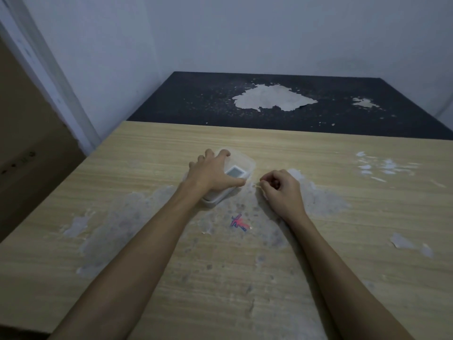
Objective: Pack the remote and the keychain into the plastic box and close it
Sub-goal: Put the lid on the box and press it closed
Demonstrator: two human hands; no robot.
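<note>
We have the remote (234,174) lying inside the plastic box (242,163) on the bench (147,241), display up, its long axis running from near-left to far-right. Our left hand (210,173) spreads its fingers over the box. Our right hand (282,187) curls beside it, fingers pinched together on something too small to identify, perhaps the keychain. Closing remains.

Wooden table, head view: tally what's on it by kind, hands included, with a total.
Hands: 2, left hand spread over the box, right hand curled beside it
Clear plastic box: 1
White remote: 1, under the left hand
Keychain: 0 visible
Total: 4
</note>
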